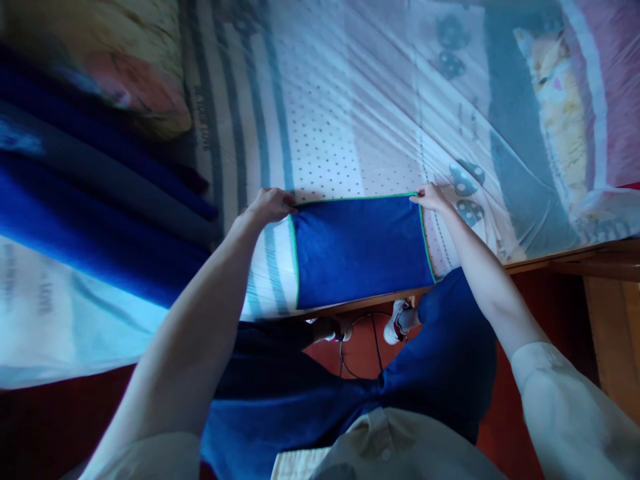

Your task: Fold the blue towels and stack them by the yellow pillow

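Observation:
A blue cloth (pixel 363 250) with a green edge lies spread as a rectangle at the near edge of the bed. At its far left corner, my left hand (pixel 274 204) has its fingers closed on the edge. My right hand (pixel 430 197) pinches the far right corner between thumb and fingers. The cloth's near edge lies along the wooden bed edge, and its surface looks nearly flat.
Under the cloth is a bed with a patterned sheet (pixel 325 133). Dark blue bedding (pixel 100 220) and a yellow pillow (pixel 135 73) lie at the left. A cat-print pillow (pixel 563 113) is at the right. A wooden piece (pixel 613 320) stands at the lower right.

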Tool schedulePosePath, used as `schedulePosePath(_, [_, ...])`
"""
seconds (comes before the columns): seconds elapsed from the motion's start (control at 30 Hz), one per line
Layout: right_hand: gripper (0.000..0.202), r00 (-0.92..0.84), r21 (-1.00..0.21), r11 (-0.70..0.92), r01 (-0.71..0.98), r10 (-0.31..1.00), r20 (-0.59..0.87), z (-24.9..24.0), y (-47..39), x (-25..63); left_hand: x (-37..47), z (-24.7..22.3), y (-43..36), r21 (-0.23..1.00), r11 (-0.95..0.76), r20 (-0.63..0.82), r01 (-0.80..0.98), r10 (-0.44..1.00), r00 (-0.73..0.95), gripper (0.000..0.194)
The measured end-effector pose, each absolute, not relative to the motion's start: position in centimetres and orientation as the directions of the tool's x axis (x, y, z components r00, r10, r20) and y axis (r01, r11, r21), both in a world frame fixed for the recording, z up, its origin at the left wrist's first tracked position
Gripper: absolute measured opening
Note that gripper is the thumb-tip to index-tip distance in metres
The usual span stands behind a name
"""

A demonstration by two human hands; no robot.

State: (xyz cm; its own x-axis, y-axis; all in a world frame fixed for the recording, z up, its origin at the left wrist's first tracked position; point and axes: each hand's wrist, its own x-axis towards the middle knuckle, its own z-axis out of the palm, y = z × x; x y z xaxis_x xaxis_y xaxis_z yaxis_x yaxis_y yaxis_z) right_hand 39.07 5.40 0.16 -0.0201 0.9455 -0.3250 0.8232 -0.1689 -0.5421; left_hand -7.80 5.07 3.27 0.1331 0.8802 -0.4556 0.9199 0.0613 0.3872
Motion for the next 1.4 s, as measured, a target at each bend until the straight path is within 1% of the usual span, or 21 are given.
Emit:
schedulePosePath(0.07, [0.029,0.005,-0.507,-0.169,0.845,0.951,-0.309,0.3,6.0,39.1,-8.1,3.5,5.5,0.4,0.074,-0.402,0.913,0.91,0.102,0.01])
schedulePosePath(0.1, [0.029,0.025,-0.493,-0.161,0.855,0.962,-0.271,0.5,6.1,38.8,-8.0,3.7,5.6,0.407,0.079,-0.355,0.91,0.932,0.078,0.012])
schedulePosePath(0.2, [0.034,0.08,-0.453,-0.087,0.887,0.996,-0.034,0.7,4.9,35.8,-6.0,4.1,4.5,0.451,0.105,-0.142,0.886,0.989,-0.045,0.025])
schedulePosePath(0.23, [0.039,0.066,-0.434,-0.041,0.9,0.997,0.042,0.7,3.9,34.2,-4.7,4.0,3.5,0.477,0.1,-0.071,0.873,0.995,-0.075,0.031])
schedulePosePath(0.27, [0.044,0.026,-0.414,0.011,0.91,0.996,0.084,0.7,2.8,32.4,-3.2,3.8,2.4,0.507,0.074,-0.011,0.859,0.997,-0.08,0.037])
schedulePosePath(0.3, [0.05,-0.058,-0.408,0.083,0.909,0.996,0.073,0.5,1.4,30.6,-1.8,3.3,1.0,0.536,0.025,0.009,0.844,0.999,-0.036,0.044])
schedulePosePath(0.37, [0.059,-0.246,-0.421,0.213,0.882,0.969,-0.024,0.0,-1.1,27.9,0.3,2.2,-1.8,0.577,-0.085,0.0,0.812,0.995,0.104,0.058])
schedulePosePath(0.43, [0.067,-0.346,-0.429,0.272,0.861,0.932,-0.104,-0.5,-2.8,27.3,1.0,1.0,-3.9,0.599,-0.111,-0.021,0.793,0.988,0.154,0.069])
schedulePosePath(0.5, [0.07,-0.327,-0.418,0.249,0.874,0.937,-0.125,-0.7,-3.1,28.3,0.3,0.2,-4.5,0.61,-0.08,-0.036,0.788,0.991,0.129,0.075])
schedulePosePath(0.6, [0.07,-0.211,-0.387,0.153,0.909,0.971,-0.111,-0.5,-2.0,29.9,-0.5,-0.1,-3.4,0.62,-0.017,-0.061,0.784,0.996,0.07,0.078])
schedulePosePath(0.7, [0.068,-0.161,-0.386,0.112,0.916,0.982,-0.096,-0.1,-2.3,27.6,1.9,0.1,-2.9,0.634,-0.004,-0.075,0.773,0.995,0.067,0.077])
schedulePosePath(0.77, [0.065,-0.199,-0.408,0.148,0.901,0.976,-0.086,0.2,-4.2,24.8,4.4,0.0,-4.3,0.652,-0.05,-0.067,0.756,0.99,0.124,0.074])
schedulePosePath(0.83, [0.062,-0.281,-0.424,0.215,0.88,0.954,-0.1,0.4,-6.9,23.2,5.8,0.0,-7.0,0.672,-0.092,-0.062,0.734,0.982,0.179,0.071])
schedulePosePath(0.9, [0.063,-0.329,-0.43,0.245,0.869,0.935,-0.133,0.7,-9.0,23.7,5.4,0.2,-9.9,0.672,-0.061,-0.079,0.738,0.985,0.154,0.069])
schedulePosePath(1.0, [0.064,-0.268,-0.419,0.185,0.889,0.952,-0.147,1.3,-10.1,26.7,3.0,0.8,-12.5,0.645,0.041,-0.104,0.763,0.994,0.035,0.068])
schedulePosePath(1.07, [0.064,-0.203,-0.408,0.134,0.903,0.97,-0.131,1.6,-10.0,27.3,2.4,1.1,-12.9,0.628,0.075,-0.109,0.774,0.994,-0.007,0.068])
schedulePosePath(1.13, [0.065,-0.183,-0.408,0.121,0.905,0.976,-0.115,1.5,-10.5,25.9,3.5,1.1,-12.9,0.618,0.062,-0.102,0.784,0.995,0.001,0.068])
schedulePosePath(1.17, [0.065,-0.199,-0.414,0.137,0.9,0.974,-0.111,1.4,-11.1,24.7,4.4,1.0,-12.9,0.615,0.043,-0.096,0.787,0.995,0.021,0.067])
schedulePosePath(1.27, [0.065,-0.302,-0.432,0.224,0.874,0.946,-0.12,0.9,-13.7,22.0,6.5,0.6,-14.1,0.609,-0.036,-0.08,0.792,0.991,0.107,0.062])
schedulePosePath(1.33, [0.065,-0.311,-0.42,0.233,0.877,0.942,-0.129,0.7,-15.2,22.7,5.8,0.5,-15.6,0.599,-0.028,-0.077,0.8,0.993,0.092,0.062])
schedulePosePath(1.4, [0.065,-0.259,-0.388,0.193,0.901,0.958,-0.125,0.7,-16.0,25.2,3.6,0.5,-17.2,0.58,0.021,-0.073,0.814,0.997,0.026,0.063])
